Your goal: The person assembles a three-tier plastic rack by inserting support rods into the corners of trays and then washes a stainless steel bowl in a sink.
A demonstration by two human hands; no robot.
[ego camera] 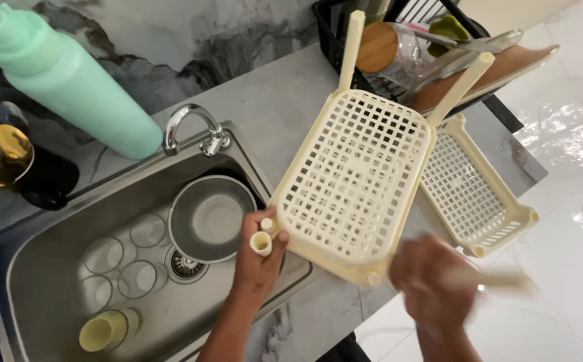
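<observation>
My left hand (256, 263) grips a short cream tube leg (262, 241) at the near-left corner of an upturned cream lattice rack tray (352, 177). Two long cream legs stick up from the tray's far corners. My right hand (429, 278), blurred by motion, holds another cream tube leg (499, 278) just right of the tray's near-right corner. The tray rests tilted over the counter beside the sink.
A second cream lattice tray (472, 191) lies on the counter to the right. The steel sink (57, 268) holds a metal bowl (211, 218), several glasses and a yellow cup (103, 330). A mint bottle (63, 77), a tap (191, 127) and a black dish rack (335, 40) stand behind.
</observation>
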